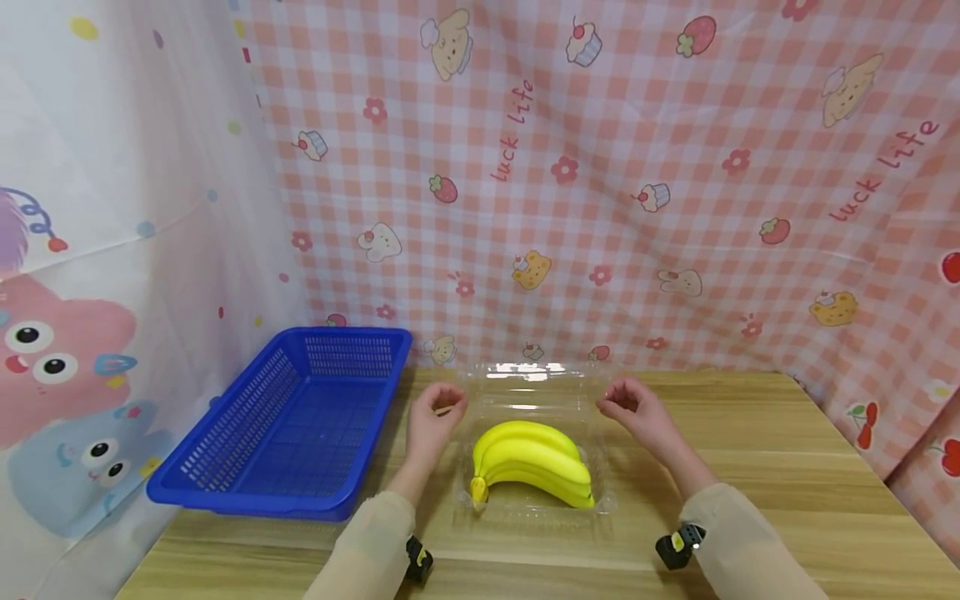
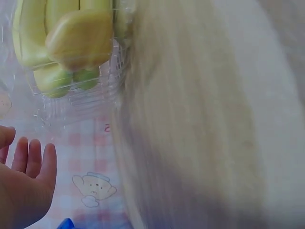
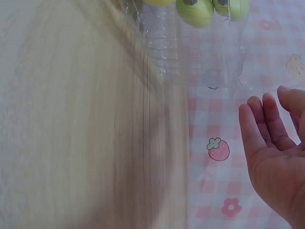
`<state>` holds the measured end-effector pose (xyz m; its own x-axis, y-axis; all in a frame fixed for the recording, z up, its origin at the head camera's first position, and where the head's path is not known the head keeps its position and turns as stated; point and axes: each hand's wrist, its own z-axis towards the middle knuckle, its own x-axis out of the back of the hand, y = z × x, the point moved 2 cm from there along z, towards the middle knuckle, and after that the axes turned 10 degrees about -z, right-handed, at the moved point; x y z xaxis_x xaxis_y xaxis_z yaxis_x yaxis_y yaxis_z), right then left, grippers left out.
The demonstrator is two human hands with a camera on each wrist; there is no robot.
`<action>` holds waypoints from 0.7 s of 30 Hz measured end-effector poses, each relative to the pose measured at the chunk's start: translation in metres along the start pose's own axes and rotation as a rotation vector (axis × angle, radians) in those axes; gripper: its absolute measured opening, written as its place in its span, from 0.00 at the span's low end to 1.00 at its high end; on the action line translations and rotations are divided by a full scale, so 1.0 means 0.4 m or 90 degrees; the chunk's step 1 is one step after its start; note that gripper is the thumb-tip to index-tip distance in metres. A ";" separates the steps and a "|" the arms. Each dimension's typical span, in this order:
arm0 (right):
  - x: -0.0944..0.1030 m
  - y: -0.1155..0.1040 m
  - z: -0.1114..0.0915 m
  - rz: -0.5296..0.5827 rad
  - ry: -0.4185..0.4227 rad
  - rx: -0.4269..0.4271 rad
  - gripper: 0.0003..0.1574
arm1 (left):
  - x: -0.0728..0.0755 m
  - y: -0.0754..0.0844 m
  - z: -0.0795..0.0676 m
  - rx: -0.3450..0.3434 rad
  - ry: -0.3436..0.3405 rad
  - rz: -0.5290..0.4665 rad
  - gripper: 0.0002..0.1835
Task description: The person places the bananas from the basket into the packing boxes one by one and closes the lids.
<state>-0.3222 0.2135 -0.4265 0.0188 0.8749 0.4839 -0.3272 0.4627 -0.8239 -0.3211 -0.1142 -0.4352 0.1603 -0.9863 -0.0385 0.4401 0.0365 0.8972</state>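
Note:
A clear plastic clamshell box (image 1: 609, 502) stands on the table with its lid (image 1: 525, 402) raised at the far side. Inside its base lies a bunch of yellow bananas (image 1: 532, 454), stems toward the near left corner. My left hand (image 1: 433, 421) pinches the lid's left edge between thumb and forefinger. At the opposite edge, my right hand (image 1: 637, 414) pinches the lid in the same way. In the right wrist view, the lower fingers (image 3: 252, 129) are loosely bent beside the clear plastic. Green banana tips (image 3: 198, 13) show through the box there.
A blue plastic basket (image 1: 367, 450) with slotted sides stands left of the box, near my left forearm. The wooden table (image 1: 787, 500) reaches back to a pink checked cloth (image 1: 480, 208). A white printed curtain (image 1: 187, 250) hangs at the left.

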 end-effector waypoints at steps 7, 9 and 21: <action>0.006 -0.004 -0.007 -0.060 -0.018 0.035 0.07 | 0.013 0.005 -0.016 -0.073 -0.043 0.087 0.05; 0.008 -0.005 -0.010 -0.061 -0.020 0.047 0.07 | 0.016 0.007 -0.020 -0.098 -0.050 0.112 0.05; 0.015 -0.002 -0.026 -0.113 -0.028 0.118 0.06 | 0.036 0.031 -0.040 -0.226 -0.125 0.271 0.10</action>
<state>-0.3119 0.2199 -0.4260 0.0509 0.7733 0.6320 -0.4908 0.5705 -0.6585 -0.2991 -0.1253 -0.4316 0.2350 -0.8834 0.4053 0.6472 0.4534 0.6129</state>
